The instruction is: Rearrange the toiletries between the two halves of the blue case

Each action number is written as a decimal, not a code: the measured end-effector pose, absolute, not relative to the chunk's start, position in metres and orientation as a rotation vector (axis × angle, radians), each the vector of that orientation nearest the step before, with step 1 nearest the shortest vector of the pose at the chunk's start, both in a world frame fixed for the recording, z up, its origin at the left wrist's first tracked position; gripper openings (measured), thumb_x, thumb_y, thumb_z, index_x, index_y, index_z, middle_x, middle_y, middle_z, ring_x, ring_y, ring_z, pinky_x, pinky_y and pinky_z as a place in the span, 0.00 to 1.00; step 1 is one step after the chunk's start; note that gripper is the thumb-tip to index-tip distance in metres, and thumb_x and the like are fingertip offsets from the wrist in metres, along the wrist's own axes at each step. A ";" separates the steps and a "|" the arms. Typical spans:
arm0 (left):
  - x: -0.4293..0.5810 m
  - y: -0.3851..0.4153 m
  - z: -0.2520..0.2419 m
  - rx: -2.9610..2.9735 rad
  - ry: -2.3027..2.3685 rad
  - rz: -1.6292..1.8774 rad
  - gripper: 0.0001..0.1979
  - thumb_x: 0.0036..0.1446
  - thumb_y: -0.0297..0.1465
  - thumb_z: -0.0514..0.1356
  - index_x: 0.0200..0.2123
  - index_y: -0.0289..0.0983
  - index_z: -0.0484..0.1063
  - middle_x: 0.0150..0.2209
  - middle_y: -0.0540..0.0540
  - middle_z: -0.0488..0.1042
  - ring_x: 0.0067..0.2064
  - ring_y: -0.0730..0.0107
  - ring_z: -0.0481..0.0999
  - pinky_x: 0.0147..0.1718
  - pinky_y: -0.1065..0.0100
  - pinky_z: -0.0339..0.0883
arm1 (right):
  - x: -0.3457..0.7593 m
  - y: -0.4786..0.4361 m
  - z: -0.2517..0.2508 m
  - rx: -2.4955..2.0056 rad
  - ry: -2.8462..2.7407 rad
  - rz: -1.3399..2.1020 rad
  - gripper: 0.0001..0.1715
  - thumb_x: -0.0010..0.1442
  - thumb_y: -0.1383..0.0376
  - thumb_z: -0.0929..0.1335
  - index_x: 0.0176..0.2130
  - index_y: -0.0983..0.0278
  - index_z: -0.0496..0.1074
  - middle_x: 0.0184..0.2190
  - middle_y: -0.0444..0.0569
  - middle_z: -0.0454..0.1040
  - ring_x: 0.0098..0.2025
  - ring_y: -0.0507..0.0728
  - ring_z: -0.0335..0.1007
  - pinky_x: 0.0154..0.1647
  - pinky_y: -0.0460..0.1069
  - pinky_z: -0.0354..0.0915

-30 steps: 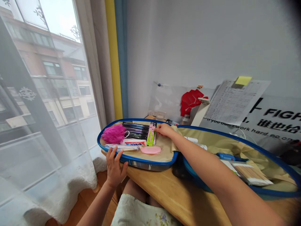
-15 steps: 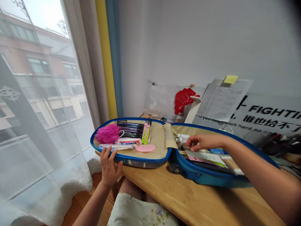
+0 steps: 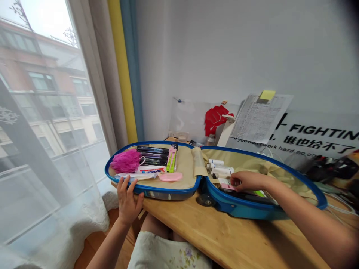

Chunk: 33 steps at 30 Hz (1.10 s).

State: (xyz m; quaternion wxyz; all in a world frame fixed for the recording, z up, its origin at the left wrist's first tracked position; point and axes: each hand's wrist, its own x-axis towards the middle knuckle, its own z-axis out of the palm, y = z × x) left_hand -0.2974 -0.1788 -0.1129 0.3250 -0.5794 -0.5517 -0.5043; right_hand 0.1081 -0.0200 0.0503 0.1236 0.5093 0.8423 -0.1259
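A blue-rimmed suitcase (image 3: 179, 195) lies unfolded on the wooden desk. My left hand (image 3: 129, 200) rests against its left half's front rim, fingers spread, near a toothpaste tube (image 3: 151, 170) and a white packet (image 3: 134, 176). That half also holds a magenta bath puff (image 3: 126, 160), dark pens in packaging (image 3: 153, 155), a pink-and-green packet (image 3: 171, 158) and a pink oval case (image 3: 170, 176). In the right half, my right hand (image 3: 248, 181) has its fingers curled on a flat pink-and-white packet (image 3: 226, 184). White bottles (image 3: 223, 170) lie just beyond; my hand and forearm hide some contents.
The wooden desk (image 3: 213, 231) extends toward me. Cables (image 3: 343, 203) and dark clutter (image 3: 325, 170) are at the right. Behind stand a small bottle (image 3: 211, 140) and clipped paper sheets (image 3: 260, 117). Sheer curtains (image 3: 50, 186) hang at the left.
My right hand has moved down from above the white bottles onto the pink-and-white packet, its fingers closing. My left hand stays at the rim. The view has shifted slightly.
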 end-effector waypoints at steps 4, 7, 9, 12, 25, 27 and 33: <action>-0.297 -0.178 -0.113 -1.516 -1.440 -1.312 0.27 0.60 0.32 0.54 0.62 0.39 0.55 0.64 0.36 0.54 0.68 0.46 0.47 0.62 0.41 0.45 | 0.104 -0.021 0.050 1.508 2.456 -0.316 0.09 0.41 0.64 0.68 0.28 0.61 0.72 0.27 0.46 0.74 0.32 0.57 0.69 0.29 0.48 0.56; -0.297 -0.178 -0.113 -1.511 -1.431 -1.303 0.27 0.60 0.32 0.54 0.62 0.39 0.55 0.64 0.35 0.54 0.67 0.46 0.48 0.62 0.42 0.46 | 0.101 -0.019 0.059 1.543 2.462 -0.273 0.05 0.43 0.63 0.68 0.25 0.61 0.71 0.25 0.46 0.74 0.30 0.56 0.68 0.28 0.48 0.55; -0.296 -0.178 -0.112 -1.516 -1.420 -1.306 0.27 0.60 0.32 0.54 0.62 0.38 0.55 0.64 0.35 0.54 0.67 0.47 0.48 0.62 0.43 0.46 | 0.097 -0.015 0.072 1.574 2.492 -0.233 0.06 0.47 0.61 0.67 0.26 0.61 0.70 0.27 0.47 0.74 0.31 0.56 0.68 0.29 0.48 0.55; -0.295 -0.178 -0.111 -1.518 -1.409 -1.317 0.28 0.60 0.32 0.54 0.63 0.39 0.54 0.64 0.36 0.54 0.68 0.49 0.47 0.63 0.44 0.45 | 0.084 -0.008 0.095 1.750 2.626 -0.134 0.13 0.54 0.55 0.64 0.28 0.61 0.69 0.27 0.47 0.74 0.31 0.55 0.68 0.30 0.48 0.56; -0.296 -0.178 -0.115 -1.505 -1.452 -1.309 0.27 0.60 0.33 0.54 0.62 0.38 0.55 0.65 0.36 0.54 0.68 0.47 0.48 0.62 0.43 0.46 | -0.080 0.019 0.088 1.832 2.763 -1.057 0.14 0.59 0.56 0.68 0.33 0.65 0.70 0.34 0.47 0.78 0.25 0.46 0.69 0.24 0.41 0.62; -0.296 -0.178 -0.116 -1.505 -1.458 -1.307 0.27 0.60 0.33 0.54 0.62 0.38 0.55 0.65 0.36 0.54 0.68 0.47 0.48 0.62 0.42 0.47 | -0.093 0.027 0.078 1.821 2.712 -1.032 0.14 0.58 0.56 0.69 0.32 0.65 0.71 0.32 0.47 0.78 0.23 0.45 0.68 0.24 0.41 0.62; -0.295 -0.178 -0.115 -1.511 -1.463 -1.308 0.27 0.60 0.33 0.54 0.62 0.38 0.56 0.64 0.35 0.54 0.68 0.47 0.47 0.62 0.42 0.47 | -0.103 0.040 0.059 1.779 2.583 -0.868 0.17 0.62 0.55 0.65 0.41 0.67 0.71 0.34 0.46 0.75 0.31 0.48 0.70 0.32 0.47 0.69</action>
